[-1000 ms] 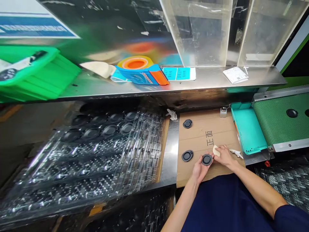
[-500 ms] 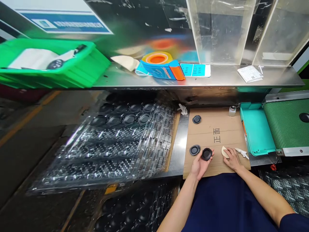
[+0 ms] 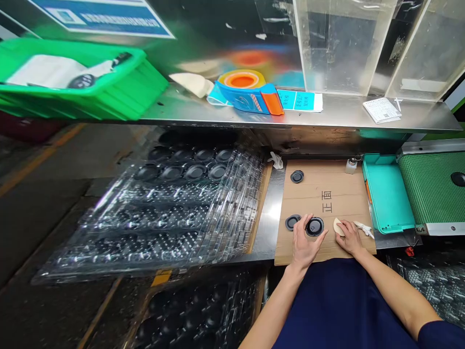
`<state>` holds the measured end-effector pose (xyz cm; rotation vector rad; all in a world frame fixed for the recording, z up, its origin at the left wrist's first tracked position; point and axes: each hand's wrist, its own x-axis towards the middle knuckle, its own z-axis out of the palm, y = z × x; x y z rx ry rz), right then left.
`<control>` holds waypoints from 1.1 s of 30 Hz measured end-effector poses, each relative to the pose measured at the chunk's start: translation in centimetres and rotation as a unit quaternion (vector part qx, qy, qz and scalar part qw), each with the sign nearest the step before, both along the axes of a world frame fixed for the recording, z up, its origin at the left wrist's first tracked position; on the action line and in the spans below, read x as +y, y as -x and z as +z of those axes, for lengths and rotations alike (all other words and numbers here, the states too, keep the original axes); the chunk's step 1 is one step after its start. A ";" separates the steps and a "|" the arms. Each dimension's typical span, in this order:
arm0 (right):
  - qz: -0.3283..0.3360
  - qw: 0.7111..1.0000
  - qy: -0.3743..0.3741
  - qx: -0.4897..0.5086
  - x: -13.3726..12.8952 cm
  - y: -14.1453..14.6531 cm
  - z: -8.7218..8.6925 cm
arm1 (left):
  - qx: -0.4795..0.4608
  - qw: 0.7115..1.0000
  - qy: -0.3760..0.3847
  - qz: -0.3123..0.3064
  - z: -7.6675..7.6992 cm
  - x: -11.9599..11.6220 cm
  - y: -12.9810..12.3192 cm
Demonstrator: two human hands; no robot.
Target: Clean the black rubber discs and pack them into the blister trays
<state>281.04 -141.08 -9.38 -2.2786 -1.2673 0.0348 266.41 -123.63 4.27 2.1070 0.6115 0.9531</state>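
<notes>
Over the front of the cardboard sheet (image 3: 308,194), my left hand (image 3: 304,245) has its thumb and fingers around the rim of a black round part (image 3: 314,226). The part's ringed face points up. My right hand (image 3: 350,237) rests on the cardboard, its fingers closed on a cream pad (image 3: 337,227) with a curved edge. A second black round part (image 3: 291,222) lies just left of my left hand, partly behind the fingers. Farther back on the cardboard is another black round part (image 3: 297,176). A crumpled white cloth (image 3: 364,229) lies beside my right hand.
Clear plastic trays of black parts (image 3: 170,208) are stacked at the left. A small bottle (image 3: 351,166), a teal tray (image 3: 388,194) and a green conveyor belt (image 3: 432,189) stand right. The metal shelf (image 3: 334,109) above carries a green bin (image 3: 119,92) and a tape dispenser (image 3: 250,94).
My left hand has turned over the black round part, from its plain face to its ringed face, and shifted its grip to the rim. My right hand stays on the pad.
</notes>
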 end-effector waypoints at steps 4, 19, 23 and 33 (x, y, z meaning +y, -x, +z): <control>-0.001 1.000 0.004 -0.001 0.0 0.0 -0.1 | -0.009 1.000 -0.006 -0.005 -0.4 0.0 -0.1; -0.011 1.000 0.001 -0.009 -0.1 0.9 0.4 | 0.427 0.895 0.071 -0.104 -6.7 -0.6 -2.8; -0.008 1.000 -0.017 -0.017 0.1 1.0 0.1 | 0.441 0.891 0.040 -0.095 -7.3 -1.0 -3.6; -0.019 0.999 -0.025 -0.014 0.2 1.7 -0.4 | 0.500 0.848 -0.058 -0.166 -6.7 0.5 -3.1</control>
